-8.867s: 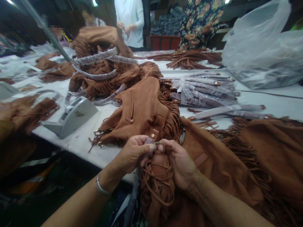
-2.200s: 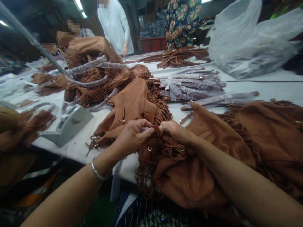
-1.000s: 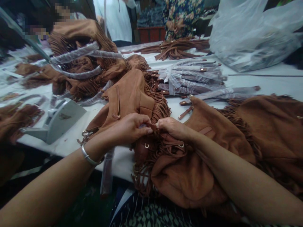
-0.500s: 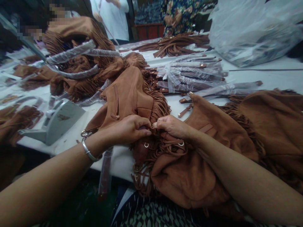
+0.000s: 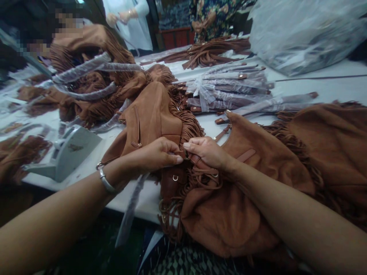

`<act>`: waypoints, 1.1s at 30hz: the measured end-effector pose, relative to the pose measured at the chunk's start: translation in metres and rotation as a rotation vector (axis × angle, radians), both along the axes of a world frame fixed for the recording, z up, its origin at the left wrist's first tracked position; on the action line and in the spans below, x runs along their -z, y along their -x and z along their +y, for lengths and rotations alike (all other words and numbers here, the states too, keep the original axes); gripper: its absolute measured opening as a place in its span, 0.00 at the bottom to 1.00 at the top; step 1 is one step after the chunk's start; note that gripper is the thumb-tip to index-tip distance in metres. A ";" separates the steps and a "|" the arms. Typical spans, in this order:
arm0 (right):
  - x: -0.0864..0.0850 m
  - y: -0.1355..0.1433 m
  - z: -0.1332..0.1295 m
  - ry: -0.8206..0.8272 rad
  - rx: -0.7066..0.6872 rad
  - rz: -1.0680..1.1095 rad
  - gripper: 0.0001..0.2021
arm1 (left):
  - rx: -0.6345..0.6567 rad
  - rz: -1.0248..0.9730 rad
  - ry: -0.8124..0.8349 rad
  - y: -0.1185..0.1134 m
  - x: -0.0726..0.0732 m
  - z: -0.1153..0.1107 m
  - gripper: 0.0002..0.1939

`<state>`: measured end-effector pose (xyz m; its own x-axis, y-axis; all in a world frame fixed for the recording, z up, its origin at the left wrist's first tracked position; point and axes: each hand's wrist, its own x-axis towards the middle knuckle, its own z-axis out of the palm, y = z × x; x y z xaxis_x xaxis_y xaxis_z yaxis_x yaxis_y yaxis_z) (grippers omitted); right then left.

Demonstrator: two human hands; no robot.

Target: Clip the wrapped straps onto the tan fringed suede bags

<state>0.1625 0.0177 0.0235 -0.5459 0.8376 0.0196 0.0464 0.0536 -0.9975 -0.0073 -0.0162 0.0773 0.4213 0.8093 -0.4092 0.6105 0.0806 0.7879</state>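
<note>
My left hand (image 5: 162, 153), with a silver bangle at the wrist, is closed in a pinch; what lies between its fingertips is too small to make out. Facing it, my right hand (image 5: 205, 152) pinches a small gold-coloured metal fitting (image 5: 186, 155) by a brown strap. Below both hands lies a brown fringed bag (image 5: 223, 217) with thin laces and metal rings, hanging partly over the table edge towards my lap. Beyond my left hand is another brown bag (image 5: 149, 110) with a zip and fringe. A third brown bag (image 5: 263, 149) lies beneath my right forearm.
Plastic-wrapped straps (image 5: 223, 89) lie bundled behind the bags on the white table (image 5: 309, 86). A grey tape dispenser (image 5: 73, 151) stands at left, near more piled fringed bags (image 5: 94, 91). A large clear plastic bag (image 5: 304, 38) sits back right. People stand across the table.
My fingertips have drawn slightly apart, and the metal fitting now shows at my right fingers. The plastic-wrapped strap hanging below my left wrist has swung.
</note>
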 end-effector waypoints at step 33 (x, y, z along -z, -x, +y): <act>-0.006 -0.012 -0.007 0.048 -0.229 0.259 0.17 | -0.110 0.111 -0.412 -0.012 -0.026 -0.009 0.11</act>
<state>0.1748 0.0108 0.0293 -0.7022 0.6970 0.1456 -0.2160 -0.0136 -0.9763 0.0046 -0.0248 0.1029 0.2949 0.9521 -0.0808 0.6988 -0.1573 0.6978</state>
